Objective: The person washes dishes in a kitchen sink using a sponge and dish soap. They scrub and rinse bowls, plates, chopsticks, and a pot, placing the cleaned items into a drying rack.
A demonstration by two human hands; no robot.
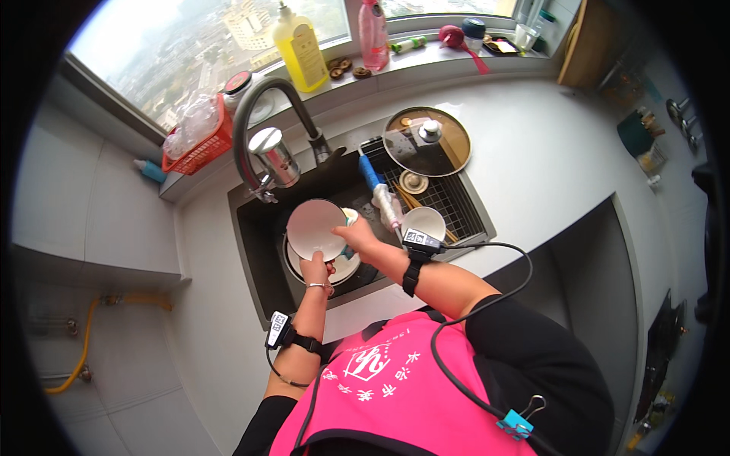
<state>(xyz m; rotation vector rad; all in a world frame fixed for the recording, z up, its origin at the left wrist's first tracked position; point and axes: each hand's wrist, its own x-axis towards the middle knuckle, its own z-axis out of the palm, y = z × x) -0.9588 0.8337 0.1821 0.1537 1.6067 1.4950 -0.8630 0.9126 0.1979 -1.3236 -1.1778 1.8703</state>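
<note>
A white bowl with a dark rim (315,227) is held tilted over the sink (255,285). My left hand (317,269) grips its near edge, thumb on the inside. At the bowl's right edge, my right hand (360,236) has its thumb over the rim and holds a white and teal cloth or sponge (350,216), mostly hidden by the fingers. Under the bowl, a larger white dish or pot (342,272) sits in the sink, partly covered by the hands. The curved faucet (276,82) with a silver filter unit (274,157) rises behind the bowl.
Right of my hands, a wire drain rack (456,199) holds a small white bowl (425,223), chopsticks (408,196) and a glass pot lid (428,142). A blue-handled tool (370,171) crosses the sink. Bottles, including a yellow one (300,51), and a red basket (202,145) line the sill.
</note>
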